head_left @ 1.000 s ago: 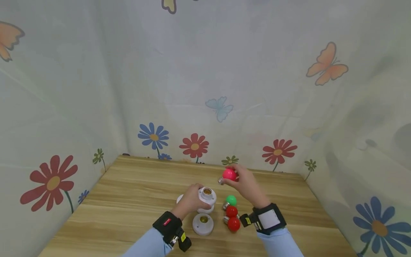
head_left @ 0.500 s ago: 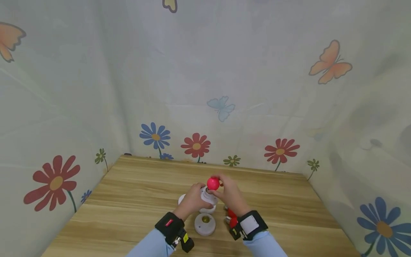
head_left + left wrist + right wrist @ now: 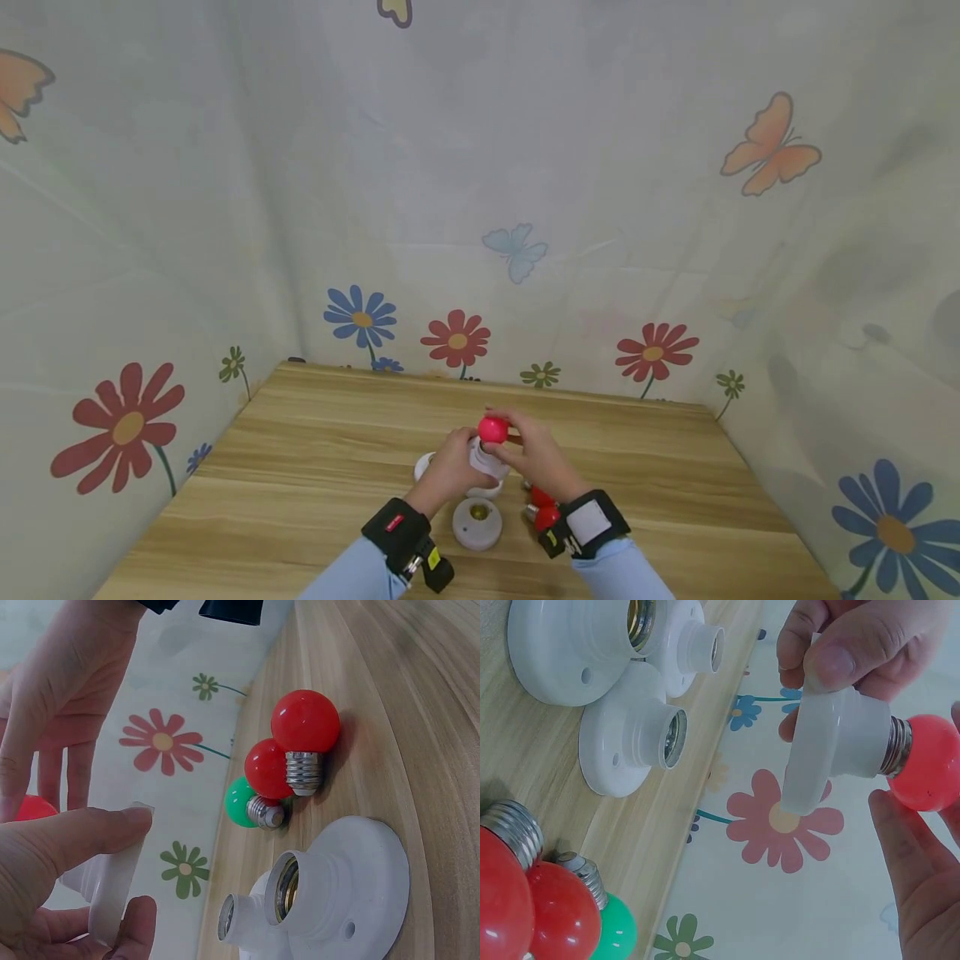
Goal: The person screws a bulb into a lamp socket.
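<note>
My left hand (image 3: 452, 471) holds a white lamp socket (image 3: 817, 750) above the table, pinching its round base between thumb and fingers. My right hand (image 3: 542, 457) has its fingers and thumb around a red light bulb (image 3: 930, 769). The bulb's metal screw end sits in the socket's mouth, with several threads still showing in the right wrist view. Only a sliver of this bulb shows in the left wrist view, behind the left hand.
Three more white lamp sockets (image 3: 622, 742) stand on the wooden table (image 3: 337, 425). Two red bulbs (image 3: 305, 720) and a green bulb (image 3: 240, 801) lie to their right, partly behind the right wrist in the head view. A flower-patterned curtain (image 3: 570, 275) surrounds the table.
My right hand has brought the red bulb left and down to the socket's mouth. The held socket has tilted a little toward it; my left hand has barely moved.
</note>
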Tool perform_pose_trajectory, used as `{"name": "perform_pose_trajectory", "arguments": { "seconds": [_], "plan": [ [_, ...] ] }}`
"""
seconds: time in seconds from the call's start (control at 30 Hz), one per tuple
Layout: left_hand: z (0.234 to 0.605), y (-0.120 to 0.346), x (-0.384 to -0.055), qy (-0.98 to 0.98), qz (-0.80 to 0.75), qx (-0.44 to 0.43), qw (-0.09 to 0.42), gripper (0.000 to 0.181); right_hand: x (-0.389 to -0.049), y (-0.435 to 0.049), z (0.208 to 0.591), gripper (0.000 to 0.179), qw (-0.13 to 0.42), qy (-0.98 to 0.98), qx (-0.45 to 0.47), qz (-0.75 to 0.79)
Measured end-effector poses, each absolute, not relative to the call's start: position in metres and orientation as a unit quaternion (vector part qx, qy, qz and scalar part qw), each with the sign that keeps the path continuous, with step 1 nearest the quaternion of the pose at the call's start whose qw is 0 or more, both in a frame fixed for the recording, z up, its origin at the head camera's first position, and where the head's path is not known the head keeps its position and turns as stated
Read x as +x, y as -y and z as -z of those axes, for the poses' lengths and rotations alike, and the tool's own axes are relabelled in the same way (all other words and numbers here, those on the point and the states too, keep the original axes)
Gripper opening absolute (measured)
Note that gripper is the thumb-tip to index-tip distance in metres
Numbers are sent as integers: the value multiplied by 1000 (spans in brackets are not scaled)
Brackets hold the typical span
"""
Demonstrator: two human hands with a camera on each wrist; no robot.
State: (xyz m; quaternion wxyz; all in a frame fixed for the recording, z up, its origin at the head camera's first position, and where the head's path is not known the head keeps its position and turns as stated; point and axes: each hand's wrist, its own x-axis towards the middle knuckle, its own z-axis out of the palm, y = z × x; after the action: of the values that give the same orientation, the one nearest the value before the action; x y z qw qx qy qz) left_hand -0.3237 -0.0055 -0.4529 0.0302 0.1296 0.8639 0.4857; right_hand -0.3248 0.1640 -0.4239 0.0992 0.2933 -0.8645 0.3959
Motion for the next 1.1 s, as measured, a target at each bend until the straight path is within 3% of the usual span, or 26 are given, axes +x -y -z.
{"name": "perform_pose_trajectory", "arguments": {
  "seconds": [0.37,0.83,0.93,1.1],
  "plan": [
    [454,8,-324,-864,-486,131,28,76,-325,-166,423,50,95,862,315,-385],
    [453,9,-326,-865,-484,131,21,75,-324,-157,423,50,204,882,280,-319],
    [452,10,-325,-863,-488,130,24,75,-324,-158,422,53,184,880,286,-332],
    [452,11,-323,-859,-496,128,27,76,-325,-164,420,53,86,855,321,-398]
  ]
}}
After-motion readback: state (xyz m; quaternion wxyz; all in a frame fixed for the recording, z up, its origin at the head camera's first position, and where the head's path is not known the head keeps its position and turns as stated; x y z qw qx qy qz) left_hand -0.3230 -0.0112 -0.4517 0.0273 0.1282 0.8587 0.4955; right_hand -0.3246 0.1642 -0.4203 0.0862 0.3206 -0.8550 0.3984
